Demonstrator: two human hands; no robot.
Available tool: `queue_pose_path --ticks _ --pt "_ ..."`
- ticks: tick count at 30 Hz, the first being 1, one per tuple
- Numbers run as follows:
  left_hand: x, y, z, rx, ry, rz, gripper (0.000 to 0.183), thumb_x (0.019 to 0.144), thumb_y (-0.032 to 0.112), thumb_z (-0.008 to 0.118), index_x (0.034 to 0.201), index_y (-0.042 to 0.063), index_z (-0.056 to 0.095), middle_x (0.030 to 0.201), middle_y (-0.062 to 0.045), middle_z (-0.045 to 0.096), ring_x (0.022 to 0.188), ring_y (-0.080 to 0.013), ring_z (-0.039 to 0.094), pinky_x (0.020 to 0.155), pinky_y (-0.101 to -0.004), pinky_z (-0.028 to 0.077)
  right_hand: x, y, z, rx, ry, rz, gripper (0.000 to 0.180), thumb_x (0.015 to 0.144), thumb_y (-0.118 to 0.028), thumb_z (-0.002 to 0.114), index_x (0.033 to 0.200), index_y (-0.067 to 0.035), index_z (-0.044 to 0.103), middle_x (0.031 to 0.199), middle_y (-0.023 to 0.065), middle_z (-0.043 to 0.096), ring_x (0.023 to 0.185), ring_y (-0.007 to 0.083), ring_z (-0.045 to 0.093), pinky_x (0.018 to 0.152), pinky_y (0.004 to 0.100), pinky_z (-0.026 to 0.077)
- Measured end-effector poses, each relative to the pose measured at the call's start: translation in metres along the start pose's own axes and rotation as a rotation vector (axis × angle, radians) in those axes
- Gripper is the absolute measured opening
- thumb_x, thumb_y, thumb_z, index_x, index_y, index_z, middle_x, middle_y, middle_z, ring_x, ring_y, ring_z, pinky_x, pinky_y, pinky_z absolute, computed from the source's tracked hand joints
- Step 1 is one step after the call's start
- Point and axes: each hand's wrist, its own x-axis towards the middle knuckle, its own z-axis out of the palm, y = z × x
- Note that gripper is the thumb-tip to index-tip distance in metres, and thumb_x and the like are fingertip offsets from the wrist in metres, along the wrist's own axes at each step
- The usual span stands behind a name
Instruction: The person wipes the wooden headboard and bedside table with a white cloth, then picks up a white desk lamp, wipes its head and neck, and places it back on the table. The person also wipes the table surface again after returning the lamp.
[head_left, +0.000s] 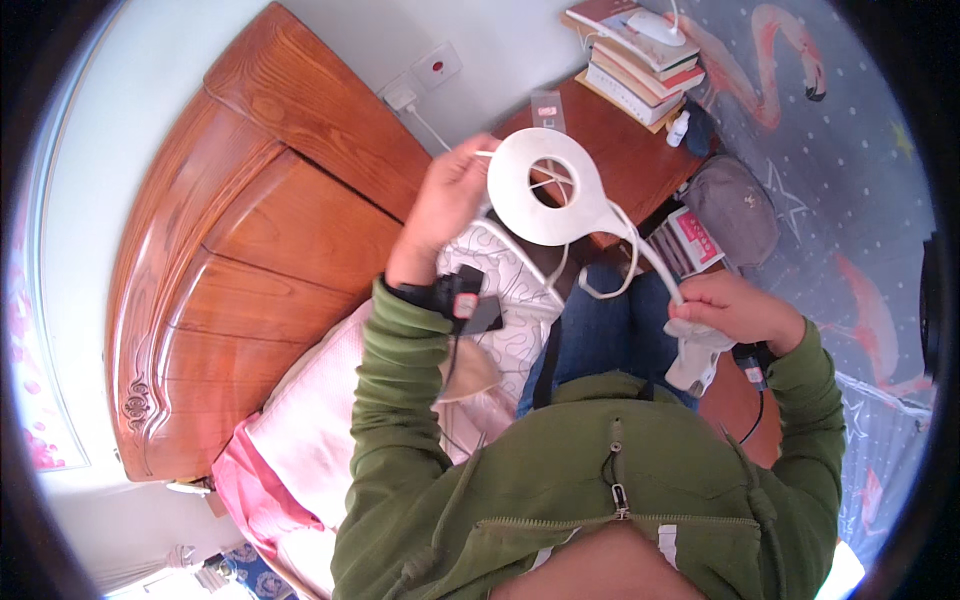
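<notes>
In front of me is a white ring-shaped lamp head on a slim white neck, with a white cable looping below it. My left hand is at the ring's left edge, its fingers closed on a thin white cord beside the rim. My right hand grips the lower neck, just above a white clamp-like base hanging under the fingers. Both wrists wear black straps with small devices.
Beyond the lamp, a wooden desk carries stacked books and a small white bottle. A grey bag lies at the right. A wooden headboard and pink bedding are at the left; a plug sits in the wall.
</notes>
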Motion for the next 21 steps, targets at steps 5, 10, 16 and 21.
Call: queue_pose_path --ticks 5,10,16,21 --pt "-0.046 0.024 -0.062 0.247 0.159 0.024 0.026 0.097 0.019 0.042 0.076 0.007 0.051 0.067 0.003 0.046 0.057 -0.0052 0.04 0.049 -0.0207 0.032 -0.02 0.029 0.009 -0.111 0.066 -0.034 0.021 0.091 -0.02 0.055 0.085 0.0 0.058 0.075 0.0124 0.055 0.07 0.0275 0.056 0.064 0.0362 0.044" --pt "-0.11 0.01 -0.14 0.276 0.452 -0.197 0.03 0.098 0.025 0.042 0.076 0.007 0.051 0.066 0.001 0.046 0.055 -0.007 0.041 0.049 -0.0221 0.032 -0.031 0.062 0.018 -0.367 0.138 0.008 0.021 0.089 -0.023 0.055 0.085 -0.003 0.059 0.078 0.0164 0.058 0.075 0.0363 0.057 0.065 0.0426 0.044" --pt "-0.19 -0.061 -0.215 1.126 0.104 -0.771 0.04 0.091 0.033 0.051 0.103 -0.004 0.057 0.095 -0.024 0.064 0.086 -0.0362 0.061 0.076 -0.0416 0.048 -0.031 0.074 0.01 -0.357 0.301 0.053 0.027 0.091 -0.025 0.053 0.081 -0.001 0.058 0.074 0.0185 0.055 0.072 0.0372 0.055 0.064 0.0432 0.043" --pt "-0.185 -0.04 -0.148 1.398 0.607 -0.745 0.062 0.079 0.04 0.065 0.126 0.003 0.05 0.111 -0.024 0.062 0.097 -0.0377 0.062 0.084 -0.0429 0.049 -0.018 0.062 0.008 -0.181 0.447 0.089 0.025 0.091 -0.024 0.054 0.082 -0.001 0.056 0.075 0.0192 0.056 0.07 0.034 0.055 0.064 0.0391 0.044"
